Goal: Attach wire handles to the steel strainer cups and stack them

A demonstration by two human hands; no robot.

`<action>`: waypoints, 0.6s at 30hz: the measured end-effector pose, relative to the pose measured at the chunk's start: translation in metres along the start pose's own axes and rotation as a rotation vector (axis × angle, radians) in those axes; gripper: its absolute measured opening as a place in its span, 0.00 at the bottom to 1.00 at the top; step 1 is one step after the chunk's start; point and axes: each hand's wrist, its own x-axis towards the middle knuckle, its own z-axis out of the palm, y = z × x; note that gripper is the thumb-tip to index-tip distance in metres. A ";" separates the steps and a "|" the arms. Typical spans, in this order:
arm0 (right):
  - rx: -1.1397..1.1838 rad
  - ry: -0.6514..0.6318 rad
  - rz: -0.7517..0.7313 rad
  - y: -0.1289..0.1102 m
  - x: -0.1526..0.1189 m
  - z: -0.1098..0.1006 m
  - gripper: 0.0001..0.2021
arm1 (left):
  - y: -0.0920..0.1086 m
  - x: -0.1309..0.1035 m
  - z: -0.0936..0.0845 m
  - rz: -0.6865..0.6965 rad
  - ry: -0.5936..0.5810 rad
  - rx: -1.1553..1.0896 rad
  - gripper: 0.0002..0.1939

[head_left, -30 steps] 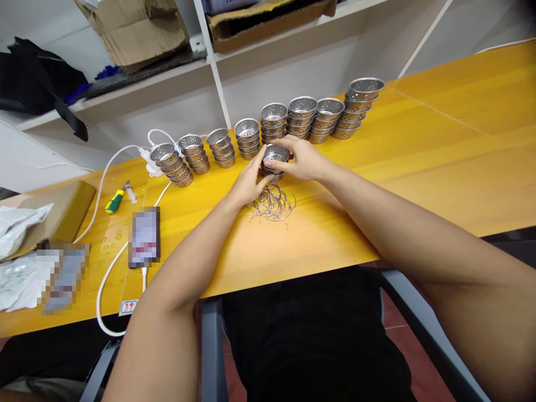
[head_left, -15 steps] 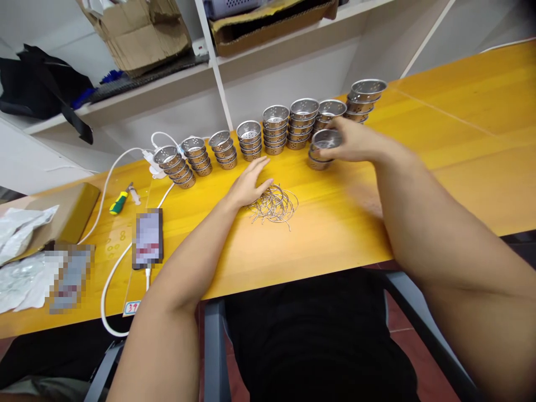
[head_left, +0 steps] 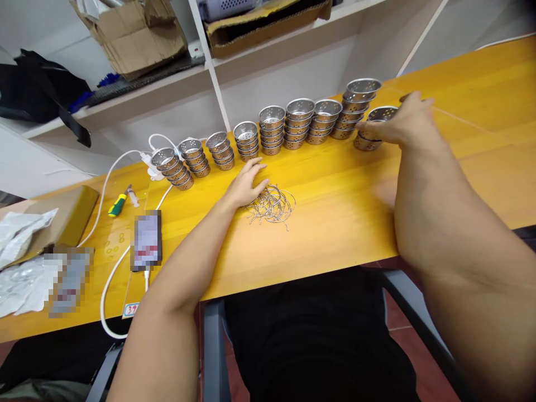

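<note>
My right hand (head_left: pixel 400 125) is spread at the far right end of the row, its thumb in front of a short stack of perforated metal cups (head_left: pixel 365 143) and its fingers apart beyond the rim. Part of this stack is hidden behind the hand. Beside it rises a taller stack of the same cups (head_left: pixel 350 117). Near the middle of the table, my left hand (head_left: pixel 247 187) lies open with fingers stretched out. Its thumb reaches the edge of a tangled pile of thin metal rings (head_left: pixel 274 205).
More cup stacks (head_left: pixel 272 134) line the back of the yellow table (head_left: pixel 301 245). To the left lie a phone (head_left: pixel 146 240) on a white cable, a green-and-yellow screwdriver (head_left: pixel 118 206), a cardboard box (head_left: pixel 77 212) and plastic bags (head_left: pixel 25 282). Shelves stand behind.
My right hand and the short cup stack have shifted right, past the tallest stack. The hand's fingers have spread wider. My left hand stays beside the rings.
</note>
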 end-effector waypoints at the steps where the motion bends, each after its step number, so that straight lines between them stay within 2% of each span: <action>1: 0.071 0.053 0.035 -0.008 -0.005 -0.003 0.55 | 0.001 0.000 0.000 0.000 -0.002 0.000 0.26; 2: 0.165 0.162 -0.020 -0.017 -0.011 -0.006 0.45 | 0.002 0.000 -0.001 -0.003 -0.006 0.003 0.26; 3: 0.273 0.286 -0.155 -0.026 -0.017 -0.006 0.31 | 0.003 0.000 -0.001 -0.010 -0.012 0.009 0.26; 4: 0.361 0.396 -0.290 -0.035 -0.024 -0.005 0.22 | 0.005 0.000 -0.002 -0.020 -0.021 0.018 0.25; 6: 0.489 0.515 -0.530 -0.054 -0.039 0.005 0.23 | 0.009 -0.001 -0.003 -0.046 -0.040 0.039 0.25; 7: 0.549 0.485 -0.666 -0.063 -0.049 0.012 0.19 | 0.010 -0.001 -0.004 -0.057 -0.049 0.049 0.25; 8: 0.599 0.382 -0.760 -0.072 -0.060 0.020 0.13 | 0.012 -0.001 -0.005 -0.064 -0.056 0.057 0.25; 9: 0.624 0.226 -0.837 -0.080 -0.072 0.028 0.12 | 0.013 -0.001 -0.005 -0.066 -0.064 0.061 0.25; 11: 0.608 -0.174 -0.938 -0.094 -0.095 0.043 0.18 | 0.014 -0.001 -0.006 -0.053 -0.090 0.065 0.26; 13: 0.573 -0.478 -0.997 -0.103 -0.112 0.055 0.22 | 0.016 0.000 -0.007 -0.027 -0.125 0.076 0.24; 15: 0.531 -0.639 -0.987 -0.106 -0.120 0.065 0.20 | 0.018 0.000 -0.009 -0.011 -0.144 0.101 0.20; 18: 0.557 -0.776 -0.833 -0.104 -0.121 0.072 0.16 | 0.021 0.001 -0.013 -0.026 -0.124 0.141 0.16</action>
